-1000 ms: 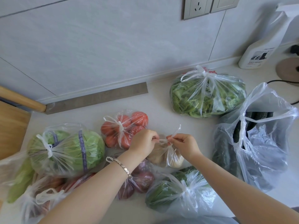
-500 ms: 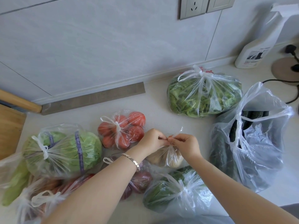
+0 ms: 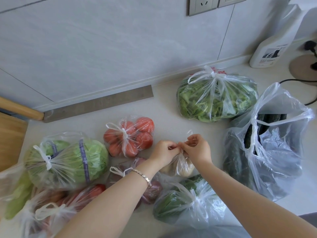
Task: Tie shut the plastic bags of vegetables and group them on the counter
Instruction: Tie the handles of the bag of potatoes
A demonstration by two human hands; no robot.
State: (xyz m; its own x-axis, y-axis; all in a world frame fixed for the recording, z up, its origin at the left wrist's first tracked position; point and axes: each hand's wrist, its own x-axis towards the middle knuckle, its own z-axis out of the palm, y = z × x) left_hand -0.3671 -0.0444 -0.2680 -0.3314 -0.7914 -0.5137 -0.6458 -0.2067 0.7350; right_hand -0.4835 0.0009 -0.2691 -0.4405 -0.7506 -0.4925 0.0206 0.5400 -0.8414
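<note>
Plastic at the top of the small bag (image 3: 182, 166) is pinched by left hand (image 3: 165, 152) and right hand (image 3: 199, 149), which touch each other. The bag lies on the worktop (image 3: 171, 115) just under them, equally near to each; tightening probably needs a pull sideways.

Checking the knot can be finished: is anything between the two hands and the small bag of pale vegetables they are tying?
Nothing visible is in the way. The left hand and the right hand meet just above the small bag and pinch its gathered top directly.
</note>
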